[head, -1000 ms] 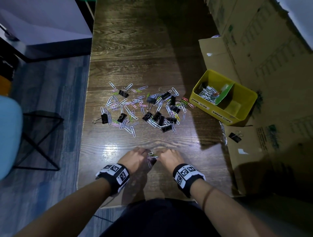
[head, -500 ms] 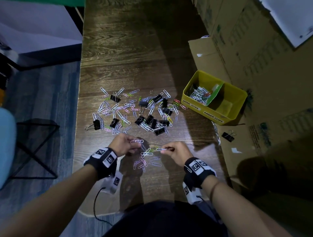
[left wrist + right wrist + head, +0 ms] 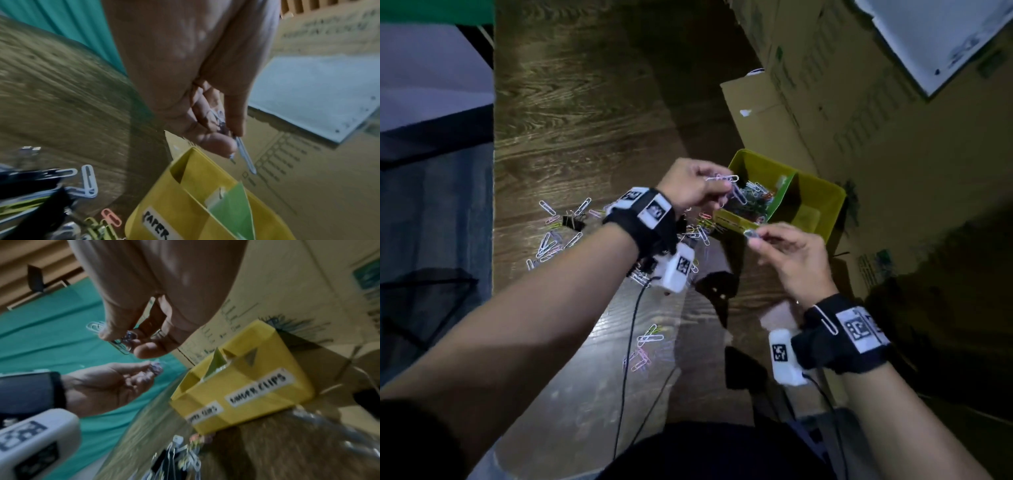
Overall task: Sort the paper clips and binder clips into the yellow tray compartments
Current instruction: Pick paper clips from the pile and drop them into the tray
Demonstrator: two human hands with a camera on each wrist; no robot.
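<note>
My left hand (image 3: 697, 186) pinches a few paper clips (image 3: 732, 188) right over the near-left compartment of the yellow tray (image 3: 825, 198), which holds a heap of paper clips (image 3: 753, 202). In the left wrist view the clips (image 3: 244, 154) hang from the pinching fingertips above the tray (image 3: 185, 203) and its "PAPER" label. My right hand (image 3: 784, 250) pinches paper clips (image 3: 750, 234) just in front of the tray's near wall; the right wrist view shows these clips (image 3: 123, 342) between thumb and forefinger. A green divider (image 3: 786, 192) splits the tray.
Loose paper clips and black binder clips (image 3: 573, 222) lie scattered on the wooden table (image 3: 585, 120), with a small bunch of clips (image 3: 647, 346) nearer me. Cardboard boxes (image 3: 859, 120) stand behind and right of the tray. One paper clip (image 3: 825, 320) clings to my right wristband.
Both hands have lifted off the table near me and moved forward and right to the yellow tray, each carrying paper clips. A small bunch of clips stays where they were gathered.
</note>
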